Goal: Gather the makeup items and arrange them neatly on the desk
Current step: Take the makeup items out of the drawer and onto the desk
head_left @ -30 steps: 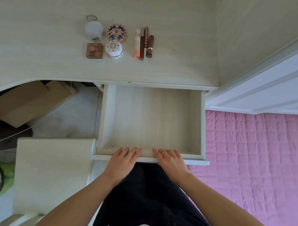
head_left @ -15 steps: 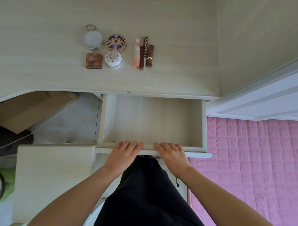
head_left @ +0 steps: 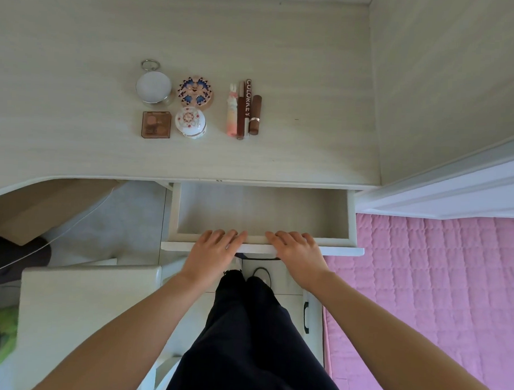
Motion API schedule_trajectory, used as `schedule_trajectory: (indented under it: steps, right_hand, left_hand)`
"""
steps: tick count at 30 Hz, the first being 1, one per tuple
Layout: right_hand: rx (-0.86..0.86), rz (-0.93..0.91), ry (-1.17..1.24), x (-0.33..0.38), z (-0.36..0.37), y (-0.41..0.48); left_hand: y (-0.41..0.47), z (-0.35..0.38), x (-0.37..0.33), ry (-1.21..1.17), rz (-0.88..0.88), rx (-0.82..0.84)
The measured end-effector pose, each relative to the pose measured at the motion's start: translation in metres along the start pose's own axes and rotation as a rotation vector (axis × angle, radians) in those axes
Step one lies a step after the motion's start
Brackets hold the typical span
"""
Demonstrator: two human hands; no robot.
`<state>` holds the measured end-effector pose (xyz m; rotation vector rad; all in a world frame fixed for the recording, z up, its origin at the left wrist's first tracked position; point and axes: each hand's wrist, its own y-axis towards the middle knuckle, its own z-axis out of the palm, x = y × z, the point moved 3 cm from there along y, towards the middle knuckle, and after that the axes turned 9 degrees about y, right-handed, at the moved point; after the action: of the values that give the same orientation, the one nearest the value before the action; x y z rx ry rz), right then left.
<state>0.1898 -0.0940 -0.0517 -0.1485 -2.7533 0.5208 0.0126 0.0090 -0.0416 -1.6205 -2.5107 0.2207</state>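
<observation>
On the pale wooden desk (head_left: 76, 128) the makeup lies in a tidy group: a round silver compact (head_left: 154, 87), a patterned round compact (head_left: 195, 91), a brown square palette (head_left: 156, 124), a white round jar (head_left: 190, 122), and several slim tubes (head_left: 244, 110) side by side. Below the desk edge a drawer (head_left: 352, 222) stands partly out, with nothing visible inside. My left hand (head_left: 212, 252) and my right hand (head_left: 299, 254) press with straight fingers on the drawer's front rail, a little apart from each other.
A white stool (head_left: 83, 305) stands at the lower left, with a cardboard box (head_left: 43, 203) under the desk. A pink quilted bed (head_left: 437, 291) lies to the right, beside a white door frame (head_left: 456, 191). A wall closes the desk's right side.
Both hands have pushed the drawer inward. Less of its inside shows now than a second ago. The makeup on the desk has not moved.
</observation>
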Motion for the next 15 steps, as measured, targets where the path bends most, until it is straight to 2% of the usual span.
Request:
schedule_trajectory:
  steps: [7, 15]
  right_hand:
    - [-0.083, 0.016, 0.064, -0.012, -0.019, 0.021]
    - [-0.300, -0.038, 0.151, -0.014, -0.036, 0.009]
  left_hand:
    - [0.027, -0.017, 0.018, -0.090, -0.160, -0.044]
    - [0.028, -0.023, 0.016, -0.233, -0.410, -0.048]
